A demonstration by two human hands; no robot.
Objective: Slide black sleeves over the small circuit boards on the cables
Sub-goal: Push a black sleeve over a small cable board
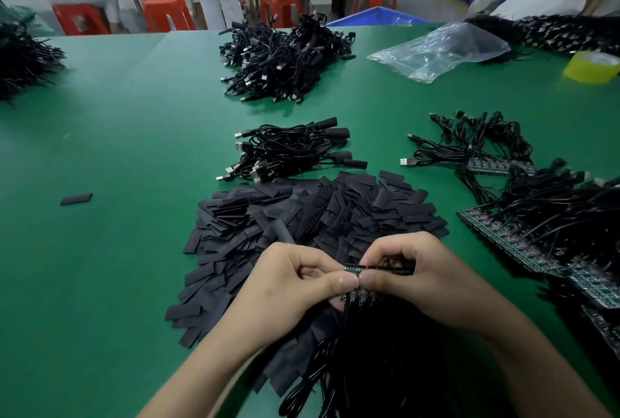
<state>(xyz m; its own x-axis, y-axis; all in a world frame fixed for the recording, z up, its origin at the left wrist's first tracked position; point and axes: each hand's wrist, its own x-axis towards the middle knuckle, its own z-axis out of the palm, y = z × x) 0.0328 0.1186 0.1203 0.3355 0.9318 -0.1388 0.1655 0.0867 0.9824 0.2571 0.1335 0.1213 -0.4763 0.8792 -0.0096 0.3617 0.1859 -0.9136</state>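
**Board strip held over sleeve pile**

The left hand (295, 287) and right hand (426, 283) are curled with thumbs meeting, pinching a strip of small circuit boards (354, 270) above the sleeve pile (302, 213). The cables (369, 350) trail toward the body. Boards are probably light, stiff and brittle, so grip the edges. Sleeves look limp and flattened.
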